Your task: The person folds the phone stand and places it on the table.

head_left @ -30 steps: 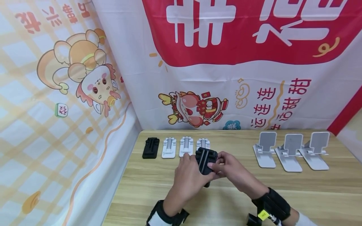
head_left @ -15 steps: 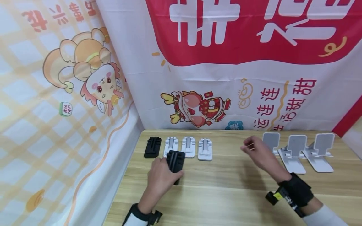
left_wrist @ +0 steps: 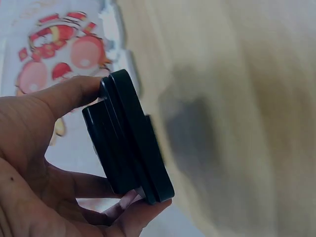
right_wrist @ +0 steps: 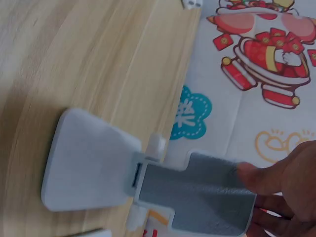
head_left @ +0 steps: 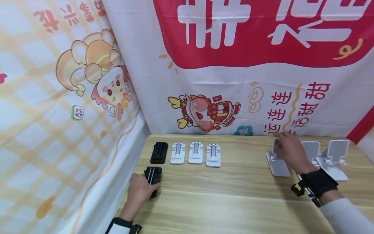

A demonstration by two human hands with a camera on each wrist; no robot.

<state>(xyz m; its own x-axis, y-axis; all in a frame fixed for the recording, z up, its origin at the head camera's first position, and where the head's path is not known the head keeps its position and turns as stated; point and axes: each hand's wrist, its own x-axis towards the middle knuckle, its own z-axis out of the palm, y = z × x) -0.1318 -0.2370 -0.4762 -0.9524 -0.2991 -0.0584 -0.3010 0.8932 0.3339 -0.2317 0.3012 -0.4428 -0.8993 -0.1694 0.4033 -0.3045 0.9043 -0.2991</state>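
Note:
My left hand (head_left: 139, 188) grips a folded black phone stand (head_left: 155, 177) by its two side edges at the left of the table. In the left wrist view the stand (left_wrist: 133, 138) is seen edge-on, thumb and fingers on opposite edges, with its shadow on the wood beyond. Far to the right, my right hand (head_left: 295, 154) is at the upright plate of an unfolded white phone stand (head_left: 279, 167). The right wrist view shows the thumb on the grey pad (right_wrist: 197, 192) near its top corner and the fingers behind it; the stand's base (right_wrist: 89, 163) points away from the hand.
Along the back left lie a folded black stand (head_left: 159, 152) and three folded white stands (head_left: 213, 157). Two more unfolded white stands (head_left: 311, 149) stand at the right, partly behind my right arm. A printed cloth (head_left: 152, 81) hangs behind the table (head_left: 228, 198).
Both hands held the black stand together at first. The left hand has carried it leftward and toward me; the right hand let go and moved right to the nearest unfolded white stand.

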